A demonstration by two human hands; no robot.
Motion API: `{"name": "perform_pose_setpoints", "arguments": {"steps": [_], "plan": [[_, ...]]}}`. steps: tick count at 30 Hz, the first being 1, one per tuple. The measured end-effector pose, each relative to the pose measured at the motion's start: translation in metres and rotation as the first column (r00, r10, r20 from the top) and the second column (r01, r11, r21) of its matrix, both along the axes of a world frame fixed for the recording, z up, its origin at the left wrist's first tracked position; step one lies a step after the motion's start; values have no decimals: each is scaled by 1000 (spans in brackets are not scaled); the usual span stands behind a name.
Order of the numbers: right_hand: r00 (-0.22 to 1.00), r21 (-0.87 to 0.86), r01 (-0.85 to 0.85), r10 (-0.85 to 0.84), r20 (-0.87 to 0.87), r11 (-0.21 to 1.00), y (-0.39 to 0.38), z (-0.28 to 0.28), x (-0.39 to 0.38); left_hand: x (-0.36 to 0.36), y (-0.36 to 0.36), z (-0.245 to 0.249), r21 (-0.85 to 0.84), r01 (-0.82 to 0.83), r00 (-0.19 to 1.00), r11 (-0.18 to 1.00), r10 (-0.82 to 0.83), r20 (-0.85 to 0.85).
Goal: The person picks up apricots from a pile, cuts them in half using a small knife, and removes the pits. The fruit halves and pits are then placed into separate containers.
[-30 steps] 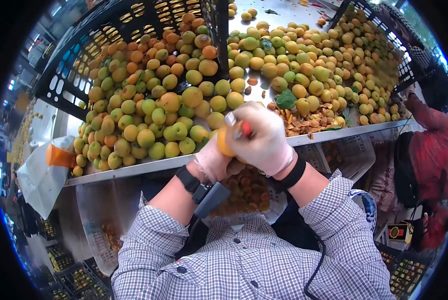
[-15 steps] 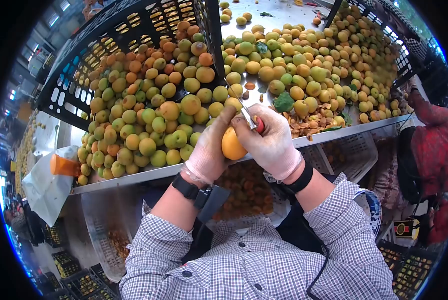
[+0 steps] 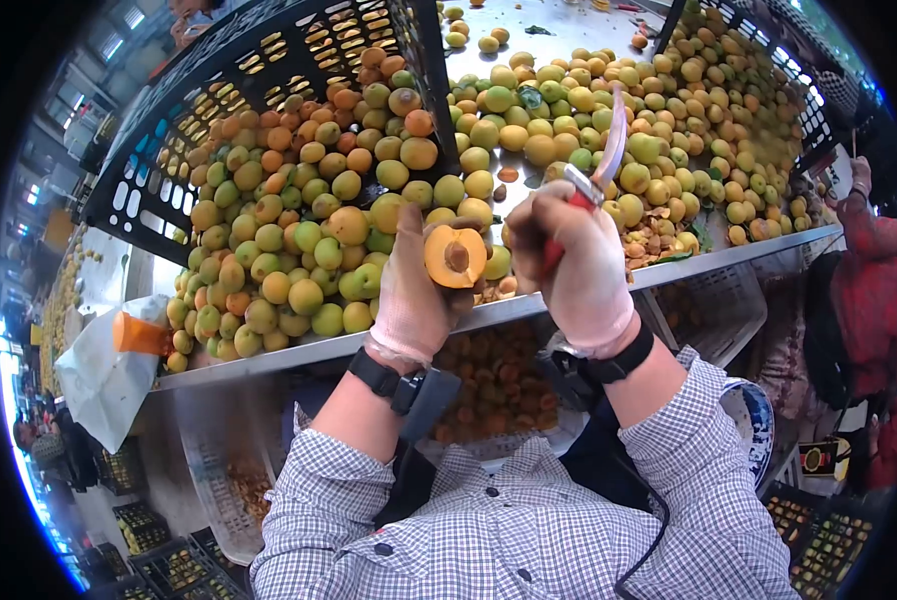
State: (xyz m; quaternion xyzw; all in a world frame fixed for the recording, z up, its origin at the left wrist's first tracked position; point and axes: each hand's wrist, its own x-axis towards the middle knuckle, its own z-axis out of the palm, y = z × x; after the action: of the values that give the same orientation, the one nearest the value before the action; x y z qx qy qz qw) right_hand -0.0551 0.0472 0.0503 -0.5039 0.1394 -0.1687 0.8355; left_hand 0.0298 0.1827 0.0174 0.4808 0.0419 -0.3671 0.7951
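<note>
My left hand (image 3: 416, 290), in a whitish glove, is closed around a cut apricot half (image 3: 456, 256). Its orange flesh faces up, with the brown pit sitting in the middle. To its right, my gloved right hand (image 3: 572, 265) grips the red handle of a knife (image 3: 614, 145). The curved blade points up and away, apart from the fruit. Both hands are above the near edge of the metal table (image 3: 499, 313). Whole apricots (image 3: 289, 260) in green, yellow and orange lie heaped just beyond them.
A black crate (image 3: 269, 55) lies tipped at the back left, another (image 3: 819, 125) at the right. Pits and scraps (image 3: 659, 235) lie near the right edge. Below stands a bin of apricot halves (image 3: 494, 385). A person in red (image 3: 874, 290) is at the right.
The whole apricot is now cut, with its inside and pit showing in my left hand. My right hand has moved right with the knife, its blade swung upward off the fruit.
</note>
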Motion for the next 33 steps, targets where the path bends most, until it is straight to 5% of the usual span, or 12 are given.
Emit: {"name": "perform_pose_setpoints", "arguments": {"steps": [6,8,9,10,13,14,16,21,22,24,29,33], "plan": [[991,203,-7,-20,132,979,-3,-7,21,-8,-2,-11,127,94,981,987,-114,157],[991,165,23,-44,124,986,-2,-8,28,-12,-1,-12,266,-30,670,964,-178,721],[989,111,22,-38,143,994,-3,-12,32,-9,-7,-18,71,73,911,995,-95,402],[993,126,60,-72,93,990,-1,-12,36,-3,-12,-27,-149,67,998,987,-65,16],[980,41,127,-132,147,991,-2,-28,41,-5,-9,-33,-68,99,986,993,-89,143],[974,80,122,-135,180,989,3,-23,40,-4,-6,-49,-160,134,959,978,-88,268],[968,83,175,-186,166,981,8,-14,41,3,-9,-67,71,65,780,995,-95,618],[949,119,276,-290,121,954,20,-4,52,5,-5,-52,119,10,594,993,-102,798],[952,120,267,-282,123,956,20,-3,52,2,-4,-45,119,1,593,993,-96,799],[953,96,279,-288,96,956,20,-4,50,-5,-2,-26,86,88,874,992,-119,471],[917,-52,399,-399,21,915,37,-4,50,0,-10,-49,46,7,803,999,-33,596],[937,-231,348,-341,69,909,34,-29,46,-2,-10,-48,12,39,889,999,-40,455]]}}
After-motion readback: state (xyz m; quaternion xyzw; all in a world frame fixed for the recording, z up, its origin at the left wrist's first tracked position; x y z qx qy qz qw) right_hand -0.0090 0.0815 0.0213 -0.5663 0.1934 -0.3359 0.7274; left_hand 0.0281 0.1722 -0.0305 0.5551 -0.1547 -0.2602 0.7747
